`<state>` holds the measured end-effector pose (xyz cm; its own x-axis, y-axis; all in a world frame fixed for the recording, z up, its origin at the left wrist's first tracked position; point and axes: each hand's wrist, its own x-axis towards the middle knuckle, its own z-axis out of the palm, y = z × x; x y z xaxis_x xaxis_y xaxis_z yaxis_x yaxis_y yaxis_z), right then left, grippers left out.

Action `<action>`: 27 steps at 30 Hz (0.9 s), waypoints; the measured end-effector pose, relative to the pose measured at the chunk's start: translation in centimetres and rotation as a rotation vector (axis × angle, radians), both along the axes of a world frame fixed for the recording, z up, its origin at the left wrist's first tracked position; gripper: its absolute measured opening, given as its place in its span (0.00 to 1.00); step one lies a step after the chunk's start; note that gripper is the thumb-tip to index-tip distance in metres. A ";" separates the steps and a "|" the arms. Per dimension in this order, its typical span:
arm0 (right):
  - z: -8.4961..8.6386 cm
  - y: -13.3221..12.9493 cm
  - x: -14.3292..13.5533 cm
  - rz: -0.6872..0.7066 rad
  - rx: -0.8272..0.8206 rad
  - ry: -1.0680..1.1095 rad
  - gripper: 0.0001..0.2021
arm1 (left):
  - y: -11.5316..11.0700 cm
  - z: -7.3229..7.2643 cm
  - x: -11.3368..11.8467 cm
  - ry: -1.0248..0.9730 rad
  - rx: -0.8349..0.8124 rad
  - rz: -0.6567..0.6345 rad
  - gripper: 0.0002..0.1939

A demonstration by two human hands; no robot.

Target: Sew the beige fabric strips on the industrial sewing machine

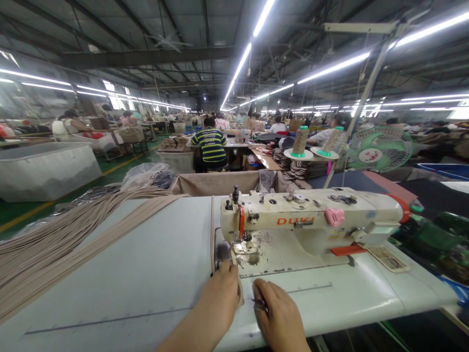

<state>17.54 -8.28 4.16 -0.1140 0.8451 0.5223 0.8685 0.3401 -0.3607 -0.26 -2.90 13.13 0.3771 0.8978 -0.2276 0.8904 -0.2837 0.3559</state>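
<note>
Our left hand (222,288) bunches its fingers over a brown fabric piece (241,295) beside the sewing machine (315,210); we cannot tell whether they pinch it. Our right hand (277,313) pinches a small metal tool (260,304). Beyond is a beige bin (216,184), contents hidden. Orange lettering (295,221) begins "DUK". Long, flat beige fabric strips (66,227) drape at left.

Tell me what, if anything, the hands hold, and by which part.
The left hand is at some beige fabric; whether gripping or pressing it cannot be told. The right hand holds a small dark object; the part gripped is hidden.
</note>
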 end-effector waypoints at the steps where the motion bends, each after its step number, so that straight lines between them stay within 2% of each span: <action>1: 0.3 -0.1 0.2 0.025 -0.018 0.057 0.17 | -0.2 0.1 -0.1 -0.002 0.002 -0.011 0.23; 3: 1.0 -0.6 0.7 0.080 -0.066 0.189 0.16 | -0.4 -0.1 -0.4 -0.022 0.018 -0.033 0.26; 6: 2.0 -2.2 1.8 0.123 -0.103 0.373 0.11 | -0.1 -1.2 -0.8 -0.097 0.057 -0.079 0.34; 9: 2.0 -4.6 3.4 0.027 -0.132 0.535 0.12 | 0.2 -2.8 -1.2 -0.168 0.078 -0.110 0.34; 13: 0.2 -7.4 7.0 -0.382 -0.153 0.711 0.22 | 0.4 -6.0 -2.0 -0.233 0.227 -0.191 0.26; 17: -2.3 -10.0 13.6 -0.750 -0.128 0.718 0.29 | 1.7 -10.5 -3.3 -0.277 0.376 -0.249 0.39; 20: -3.4 -12.7 18.8 -0.997 -0.148 0.695 0.24 | 3.0 -13.2 -4.1 -0.256 0.415 -0.311 0.38; 22: -3.6 -14.6 21.5 -1.159 -0.164 0.665 0.19 | 3.5 -13.9 -4.4 -0.259 0.449 -0.327 0.31; 24: -3.5 -16.4 23.3 -1.323 -0.173 0.620 0.15 | 3.6 -13.9 -4.5 -0.278 0.472 -0.347 0.22; 27: -3.0 -18.3 24.8 -1.549 -0.202 0.550 0.19 | 3.2 -13.0 -4.3 -0.322 0.505 -0.402 0.14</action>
